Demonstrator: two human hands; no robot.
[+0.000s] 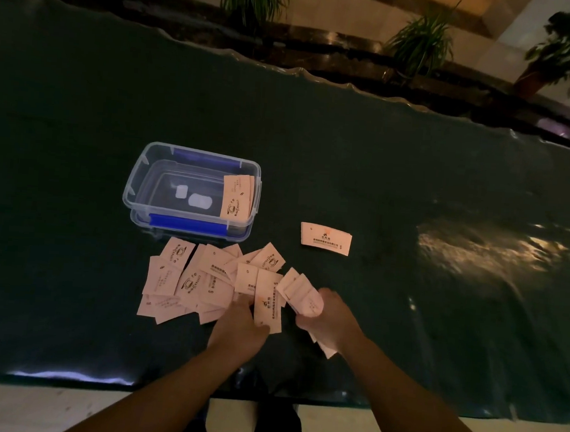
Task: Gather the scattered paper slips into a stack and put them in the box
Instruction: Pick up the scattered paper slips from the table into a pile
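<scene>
While gathering, right hand (329,316) clamped on a growing stack (300,292) as collector, left hand (240,330) pinching one slip (268,307) from the scattered slips (198,279) near the table's front edge, just before the clear box (137,185); one stray slip (326,239) apart, rightward.

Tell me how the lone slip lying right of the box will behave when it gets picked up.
The lone slip looks thin and flat like paper, so it is probably very light and floppy. It lies flush on the dark cloth, so lifting an edge may need a fingernail or a slide first. It sits apart from the pile, so nothing else should shift.
</scene>
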